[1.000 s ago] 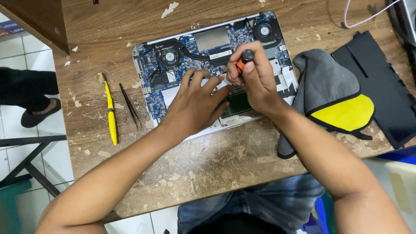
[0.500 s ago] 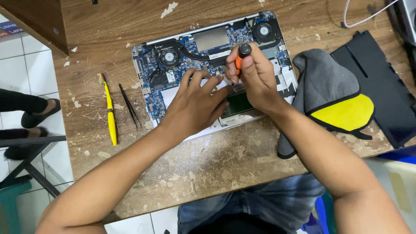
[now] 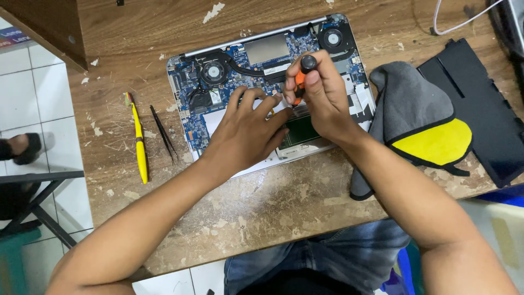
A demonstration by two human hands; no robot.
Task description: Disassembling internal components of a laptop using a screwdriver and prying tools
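An opened laptop lies bottom-up on a worn wooden table, its blue circuit board and two fans exposed. My right hand grips an orange and black screwdriver, held upright with the tip down on the board near the middle. My left hand lies flat on the laptop just left of the screwdriver, fingers spread and pressing on the white area below the board.
A yellow pen-like tool and black tweezers lie left of the laptop. A grey and yellow cloth and a black cover panel sit to the right. A white cable runs at the top right. Another person's foot rests on the tiled floor at left.
My right hand has shifted slightly with the screwdriver, which stays on the board. The other person's foot on the floor at left has moved.
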